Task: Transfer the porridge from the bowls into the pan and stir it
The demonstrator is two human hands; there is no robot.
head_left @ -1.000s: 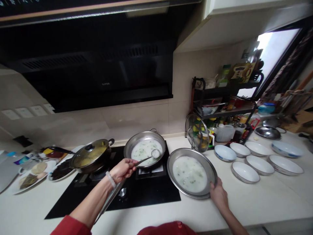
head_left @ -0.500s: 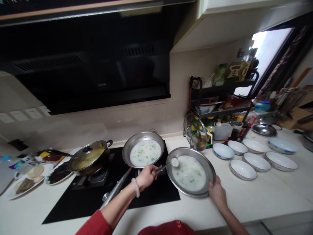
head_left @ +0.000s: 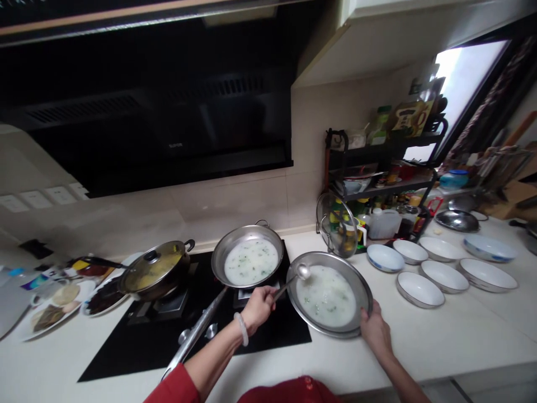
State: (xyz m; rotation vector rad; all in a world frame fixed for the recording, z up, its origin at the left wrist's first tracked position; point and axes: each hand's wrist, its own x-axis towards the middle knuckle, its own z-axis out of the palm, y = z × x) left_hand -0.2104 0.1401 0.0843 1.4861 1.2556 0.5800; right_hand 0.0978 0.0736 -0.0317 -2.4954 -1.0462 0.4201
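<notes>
My left hand (head_left: 259, 309), with a pale bangle at the wrist, is closed around the handle of a metal ladle (head_left: 304, 272). The ladle's bowl hangs over the left inner side of a wide steel basin (head_left: 364, 291). White soup with green bits (head_left: 327, 296) fills the basin's bottom. At the basin's right rim, my right hand (head_left: 377, 330) is closed on the edge, fingers partly hidden. On the burner to the left stands a steel frying pan (head_left: 218, 258) holding similar white soup, its long handle (head_left: 195, 338) pointing toward me.
A lidded pan (head_left: 157, 271) sits on the left burner, beside plates of food (head_left: 59, 313). Several white bowls (head_left: 420, 289) stand on the right counter. A glass lid (head_left: 337, 225) leans against the condiment rack (head_left: 386, 190). The range hood (head_left: 168, 123) hangs above.
The ladle's bowl has tipped; white contents showed in it earlier, and now it looks emptied over the basin. My left hand has shifted slightly right. My right hand stays on the rim.
</notes>
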